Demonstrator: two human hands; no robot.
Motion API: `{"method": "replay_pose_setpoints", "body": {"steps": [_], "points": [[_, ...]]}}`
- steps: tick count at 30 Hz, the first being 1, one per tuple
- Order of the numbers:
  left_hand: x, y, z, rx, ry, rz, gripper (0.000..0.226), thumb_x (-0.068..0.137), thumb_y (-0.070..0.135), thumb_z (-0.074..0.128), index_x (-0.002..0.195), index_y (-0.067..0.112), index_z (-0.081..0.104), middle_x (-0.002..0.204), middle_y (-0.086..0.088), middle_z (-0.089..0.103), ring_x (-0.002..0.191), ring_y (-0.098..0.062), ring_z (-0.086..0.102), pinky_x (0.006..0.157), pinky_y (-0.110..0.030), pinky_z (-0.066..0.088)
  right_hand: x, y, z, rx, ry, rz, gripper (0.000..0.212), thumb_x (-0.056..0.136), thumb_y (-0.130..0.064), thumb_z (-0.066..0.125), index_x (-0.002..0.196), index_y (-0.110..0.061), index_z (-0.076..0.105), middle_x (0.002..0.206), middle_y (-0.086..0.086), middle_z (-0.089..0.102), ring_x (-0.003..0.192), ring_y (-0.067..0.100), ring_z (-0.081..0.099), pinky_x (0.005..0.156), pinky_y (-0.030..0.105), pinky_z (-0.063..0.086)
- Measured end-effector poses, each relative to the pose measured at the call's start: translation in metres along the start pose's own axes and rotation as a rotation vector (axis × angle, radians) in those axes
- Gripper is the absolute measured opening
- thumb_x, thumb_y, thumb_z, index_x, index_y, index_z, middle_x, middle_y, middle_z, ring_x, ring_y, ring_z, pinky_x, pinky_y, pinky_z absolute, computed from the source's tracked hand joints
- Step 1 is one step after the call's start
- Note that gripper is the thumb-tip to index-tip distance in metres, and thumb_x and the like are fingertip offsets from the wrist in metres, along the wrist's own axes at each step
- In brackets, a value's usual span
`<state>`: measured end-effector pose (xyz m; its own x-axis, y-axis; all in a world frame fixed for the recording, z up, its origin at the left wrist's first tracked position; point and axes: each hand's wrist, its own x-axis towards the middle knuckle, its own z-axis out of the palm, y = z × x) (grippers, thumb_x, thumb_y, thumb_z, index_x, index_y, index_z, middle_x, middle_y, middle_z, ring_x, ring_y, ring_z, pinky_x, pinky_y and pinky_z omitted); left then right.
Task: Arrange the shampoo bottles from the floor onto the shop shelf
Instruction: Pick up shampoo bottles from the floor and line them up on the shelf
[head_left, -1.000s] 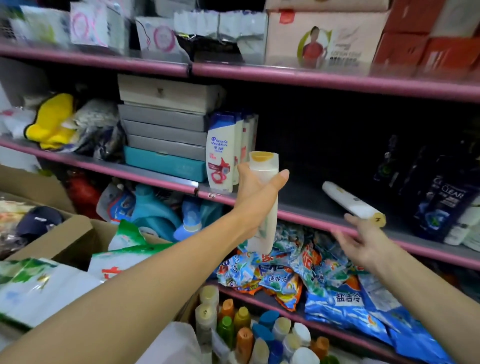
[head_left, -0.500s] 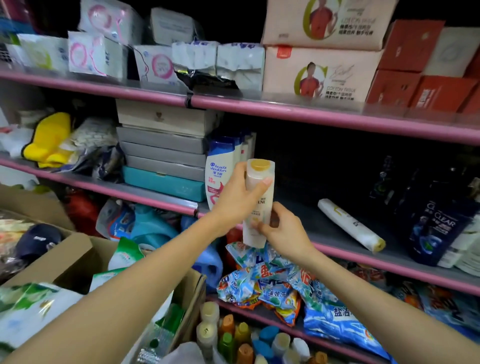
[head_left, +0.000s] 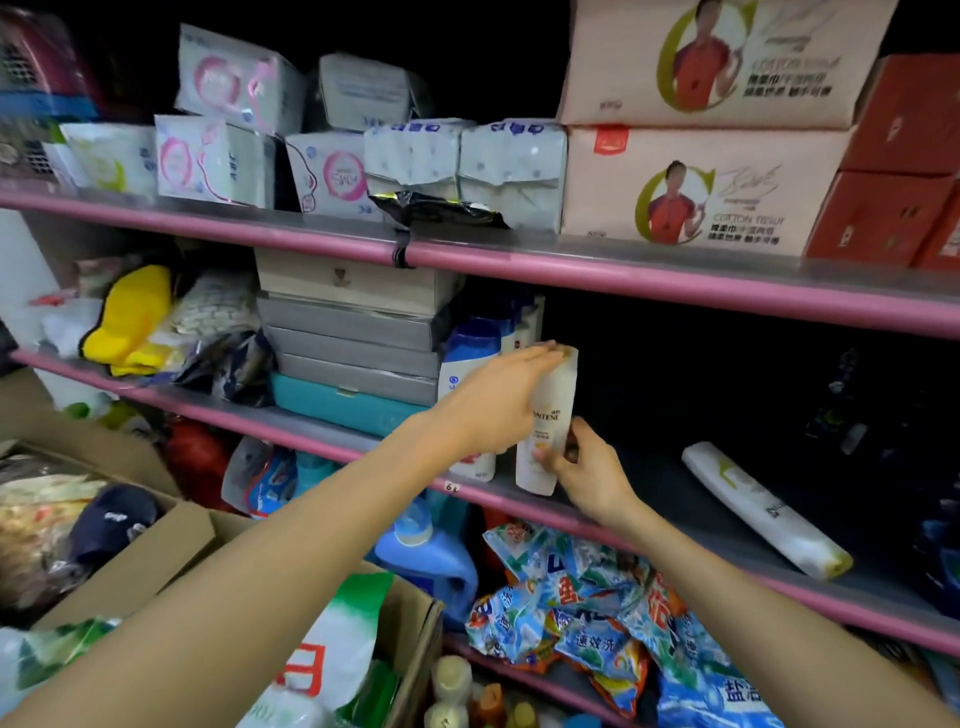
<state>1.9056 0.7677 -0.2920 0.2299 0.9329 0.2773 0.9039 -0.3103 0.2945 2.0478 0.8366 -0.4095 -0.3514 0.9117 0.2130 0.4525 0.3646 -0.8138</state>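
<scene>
A cream Pantene shampoo bottle (head_left: 551, 415) stands upright on the middle pink-edged shelf (head_left: 649, 525), right of a row of white and blue Head & Shoulders bottles (head_left: 467, 358). My left hand (head_left: 498, 400) wraps its upper part, fingers over the cap. My right hand (head_left: 587, 467) grips its lower part from the right. A second cream bottle (head_left: 763, 509) lies on its side further right on the same shelf. Several small bottles (head_left: 457, 686) stand low at the bottom.
Stacked grey and teal boxes (head_left: 353, 343) sit left of the shampoo row. Dark Clear bottles (head_left: 935, 545) stand at the far right. Tissue packs and cartons (head_left: 701, 187) fill the upper shelf. Detergent bags (head_left: 587, 608) lie below, cardboard boxes (head_left: 171, 540) at lower left.
The Pantene bottle has gone from held in front of the shelf edge to standing on the shelf. My right hand came from the lying bottle to its lower part.
</scene>
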Motion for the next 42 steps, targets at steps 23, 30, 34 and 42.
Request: {"method": "replay_pose_setpoints", "body": {"steps": [23, 30, 34, 42], "points": [[0.000, -0.021, 0.006, -0.028, 0.031, -0.086, 0.075, 0.074, -0.010, 0.037, 0.137, 0.030, 0.049, 0.142, 0.009, 0.049, 0.106, -0.019, 0.060, 0.073, -0.011, 0.043, -0.002, 0.021, 0.025, 0.121, -0.042, 0.026, 0.037, 0.088, -0.027, 0.066, 0.121, -0.017, 0.051, 0.115, -0.002, 0.066, 0.102, 0.009, 0.064, 0.084, 0.025, 0.054], [-0.007, -0.012, 0.008, -0.022, 0.067, -0.068, 0.079, 0.071, -0.012, 0.041, 0.140, 0.025, 0.045, 0.147, 0.014, 0.041, 0.130, -0.013, 0.045, 0.099, -0.020, 0.042, -0.002, 0.017, 0.024, 0.123, -0.071, 0.024, 0.042, 0.089, -0.029, 0.064, 0.126, -0.017, 0.050, 0.117, -0.002, 0.066, 0.105, 0.009, 0.063, 0.088, 0.026, 0.053], [-0.007, -0.014, 0.008, -0.031, 0.062, -0.067, 0.077, 0.073, -0.011, 0.043, 0.141, 0.023, 0.044, 0.148, 0.013, 0.040, 0.125, -0.013, 0.050, 0.087, -0.007, 0.035, -0.003, 0.015, 0.025, 0.115, -0.067, 0.033, 0.040, 0.090, -0.029, 0.064, 0.124, -0.016, 0.050, 0.116, -0.002, 0.066, 0.106, 0.010, 0.063, 0.088, 0.028, 0.053], [-0.011, 0.003, 0.021, -0.101, 0.257, -0.009, 0.053, 0.085, -0.004, 0.043, 0.134, 0.017, 0.052, 0.138, 0.001, 0.052, 0.128, -0.012, 0.045, 0.100, -0.007, 0.025, -0.001, 0.016, -0.003, -0.105, -0.104, 0.046, 0.070, 0.082, -0.030, 0.073, 0.138, -0.020, 0.034, 0.130, 0.007, 0.055, 0.118, 0.022, 0.056, 0.095, 0.033, 0.049]]}}
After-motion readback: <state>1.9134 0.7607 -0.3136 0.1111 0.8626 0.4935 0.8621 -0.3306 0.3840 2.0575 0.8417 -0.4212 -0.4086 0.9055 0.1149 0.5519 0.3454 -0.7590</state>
